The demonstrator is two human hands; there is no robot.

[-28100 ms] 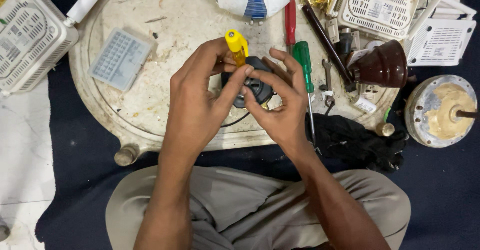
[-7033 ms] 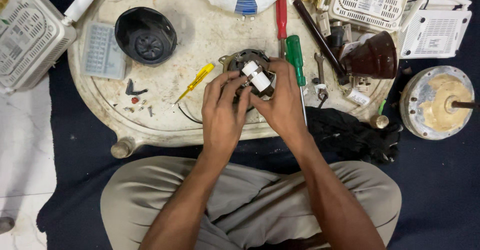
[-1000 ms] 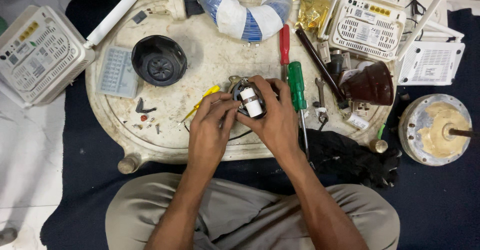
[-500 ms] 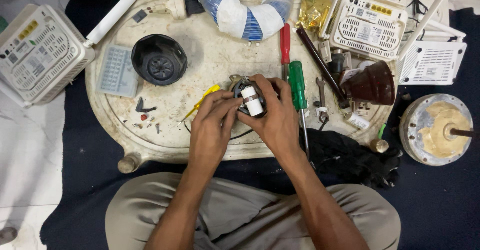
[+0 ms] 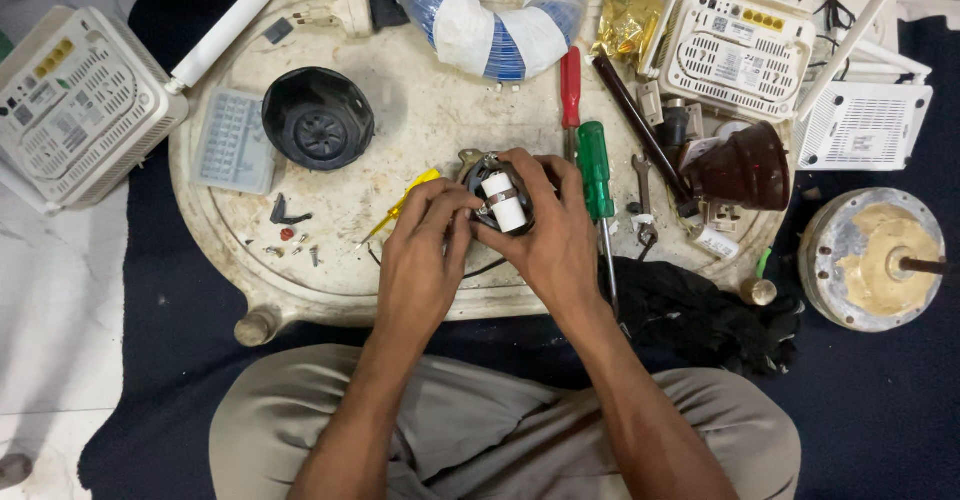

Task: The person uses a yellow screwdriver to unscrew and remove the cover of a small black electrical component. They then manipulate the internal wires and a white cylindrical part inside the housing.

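My left hand [image 5: 420, 255] and my right hand [image 5: 545, 235] meet over a small motor part [image 5: 490, 182] resting on the pale oval board [image 5: 400, 130]. A white cylinder [image 5: 505, 202] sits on top of that part. My right hand cups the part from the right side. The fingertips of my left hand pinch at its left edge beside the cylinder. A yellow-handled screwdriver [image 5: 408, 200] lies just left of my left hand. The part's black cover [image 5: 318, 118] lies upside down further left.
Red [image 5: 570, 88] and green [image 5: 595, 160] screwdrivers and a small wrench [image 5: 643, 195] lie right of my hands. Loose screws [image 5: 290, 240] lie at left. White routers [image 5: 80, 105] [image 5: 745, 50] flank the board. A brown housing [image 5: 745, 165], a round metal disc [image 5: 875, 260] and black cloth [image 5: 700, 310] sit at right.
Both hands have stayed on the motor part with only slight finger shifts over the last second. Much earlier the black cover came off and was laid at the left.
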